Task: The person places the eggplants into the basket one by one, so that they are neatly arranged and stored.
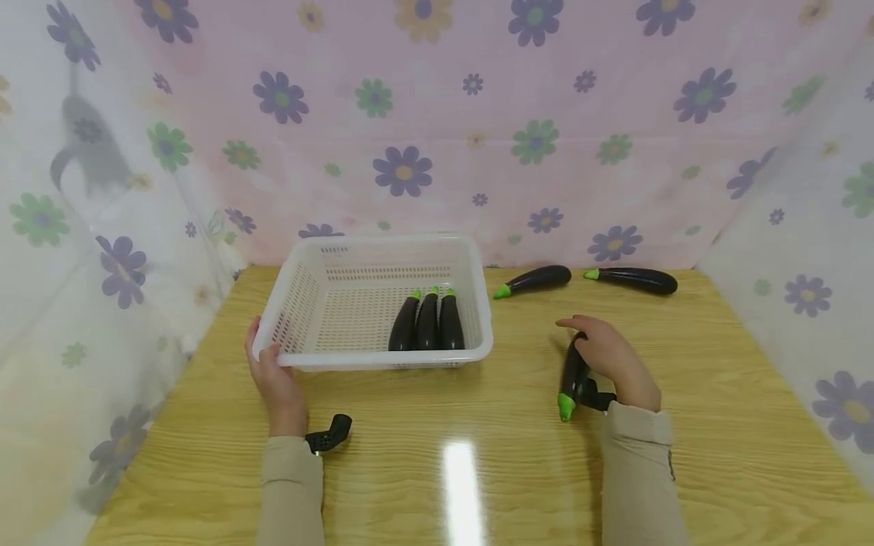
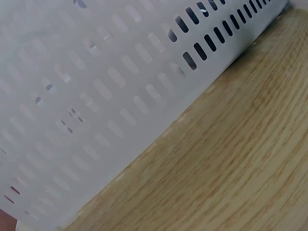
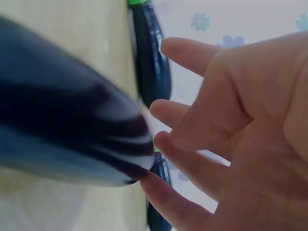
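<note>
head view: a left hand [image 1: 276,383] grips the near left corner of a white basket [image 1: 341,359], where three eggplants [image 1: 427,324] lie side by side at right. a right hand [image 1: 612,360], fingers spread, touches the stemless end of another eggplant [image 1: 570,375] above a wooden table [image 1: 396,432], right of the basket. two more eggplants [image 1: 631,279] rest beside a flowered curtain [image 1: 451,182].

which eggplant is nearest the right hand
The long, glossy black eggplant, blunt end at the right hand, green stem toward the viewer; two others lie farther back, three inside the white perforated plastic basket.
</note>
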Motion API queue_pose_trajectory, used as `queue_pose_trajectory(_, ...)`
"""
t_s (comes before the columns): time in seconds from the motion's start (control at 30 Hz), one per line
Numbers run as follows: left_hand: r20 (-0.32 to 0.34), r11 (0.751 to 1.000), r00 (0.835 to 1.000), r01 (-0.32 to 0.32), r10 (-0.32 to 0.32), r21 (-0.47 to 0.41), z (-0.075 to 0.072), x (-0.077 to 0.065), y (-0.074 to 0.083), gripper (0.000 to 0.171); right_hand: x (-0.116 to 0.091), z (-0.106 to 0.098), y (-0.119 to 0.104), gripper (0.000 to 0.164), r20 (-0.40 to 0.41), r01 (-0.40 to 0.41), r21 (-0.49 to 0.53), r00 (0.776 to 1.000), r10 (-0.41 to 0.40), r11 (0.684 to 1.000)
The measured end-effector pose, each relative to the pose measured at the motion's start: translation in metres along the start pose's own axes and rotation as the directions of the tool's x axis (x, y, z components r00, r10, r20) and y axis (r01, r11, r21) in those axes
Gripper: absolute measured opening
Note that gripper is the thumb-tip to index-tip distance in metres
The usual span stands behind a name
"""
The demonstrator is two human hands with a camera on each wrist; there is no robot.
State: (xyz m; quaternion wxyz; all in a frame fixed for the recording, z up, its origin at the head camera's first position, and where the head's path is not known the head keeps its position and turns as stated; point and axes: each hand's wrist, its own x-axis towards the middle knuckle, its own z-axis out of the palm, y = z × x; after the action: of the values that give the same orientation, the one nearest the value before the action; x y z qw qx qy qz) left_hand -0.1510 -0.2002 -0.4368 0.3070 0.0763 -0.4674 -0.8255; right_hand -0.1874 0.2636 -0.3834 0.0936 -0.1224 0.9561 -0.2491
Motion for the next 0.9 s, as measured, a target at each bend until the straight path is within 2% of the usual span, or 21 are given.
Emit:
queue_pose_trajectory(0.1,0.003,0.999,1.000,-0.017,0.017,0.037,-0.005,0.004,-0.004,0.051,-0.003,0.005,0.004,0.046,0.021,0.001,0.004,1.000,-0.001,1.000)
queue_pose_trajectory(0.17,0.006,0.999,1.000,-0.005,0.004,0.034,-0.014,0.008,-0.012,0.050,-0.006,0.007,0.008,0.047,0.023,-0.003,0.002,1.000,0.003,1.000)
queue_pose_trajectory(0.23,0.007,0.997,1.000,0.005,-0.005,0.073,-0.017,0.008,-0.015,0.049,-0.009,0.008,0.011,0.046,0.025,-0.006,0.006,1.000,0.005,1.000)
queue_pose_trajectory(0.33,0.012,0.999,1.000,0.022,-0.023,0.048,-0.023,0.012,-0.022,0.047,-0.011,0.008,0.014,0.045,0.010,0.010,-0.011,1.000,-0.010,1.000)
queue_pose_trajectory(0.43,0.011,0.996,1.000,0.007,-0.008,0.088,-0.014,0.006,-0.014,0.048,-0.011,0.008,0.016,0.046,0.030,0.010,-0.010,1.000,-0.010,1.000)
queue_pose_trajectory(0.63,-0.013,0.996,1.000,0.025,-0.024,0.091,0.000,-0.007,0.002,0.049,-0.009,0.013,0.017,0.051,0.087,-0.016,0.023,0.996,0.014,1.000)
queue_pose_trajectory(0.87,-0.008,0.996,1.000,0.016,-0.016,0.090,0.000,-0.003,0.001,0.049,0.000,0.015,0.017,0.050,0.064,-0.044,0.009,0.997,0.043,0.999)
queue_pose_trajectory(0.9,0.003,0.998,1.000,0.015,-0.015,0.058,-0.001,0.000,-0.002,0.050,0.002,0.015,0.016,0.050,0.058,-0.051,0.000,0.997,0.051,0.999)
